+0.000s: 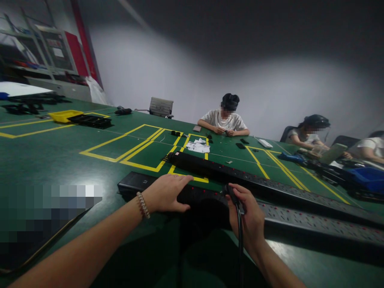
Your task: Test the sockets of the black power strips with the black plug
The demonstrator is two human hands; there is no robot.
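Note:
A long black power strip [294, 218], with rows of sockets and small red parts, lies across the table in front of me. My left hand [169, 193], a beaded bracelet at its wrist, rests on the strip near its left end, fingers stretched out and thumb apart. Between the fingers of my right hand [247, 212] is a black plug [229, 192], held just over the sockets; its black cable [239, 240] hangs toward me. Whether the plug's pins touch a socket I cannot tell. Behind lies a second, similar power strip [216, 168], roughly parallel.
Yellow tape [141, 165] marks rectangles on the green table [99, 138]. White papers [198, 146] lie beyond the strips. A yellow tray [64, 115] and black tray [91, 120] sit far left. One person [223, 120] works opposite; others sit right, near a blue bin [367, 178].

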